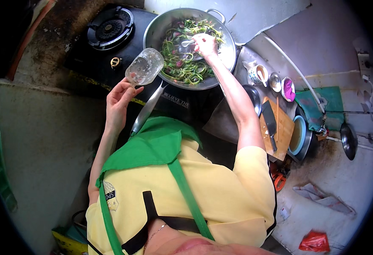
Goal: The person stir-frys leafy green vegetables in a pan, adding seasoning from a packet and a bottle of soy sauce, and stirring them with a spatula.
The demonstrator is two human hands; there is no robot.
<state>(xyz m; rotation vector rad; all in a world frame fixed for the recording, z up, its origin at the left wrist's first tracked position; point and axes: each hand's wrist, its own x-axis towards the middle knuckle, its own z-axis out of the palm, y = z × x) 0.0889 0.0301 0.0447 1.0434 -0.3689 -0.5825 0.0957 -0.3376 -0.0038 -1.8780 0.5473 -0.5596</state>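
My left hand [120, 98] grips a clear jar [145, 67] by its lower end, tilted beside the pan's rim. White grains cling to the inside of the jar. Over the wok [149, 35], my right hand [205, 45] pinches a small white spoon [187, 43]. Whether the spoon carries anything is too small to tell. Green stems and leaves with reddish bits, cooked-looking greens [189, 75], lie spread in the wok. What seems to be a spatula blade [189, 56] rests among them, partly hidden by my hand. The wok's metal handle [150, 110] points towards me.
An unused gas burner [110, 28] is left of the wok. To the right stand a patterned cup [258, 75] with a spoon, a metal bowl [275, 82], and a cutting board [285, 127] bearing a cleaver [269, 119] and chopsticks [277, 118]. A blue basin [298, 135] sits beyond.
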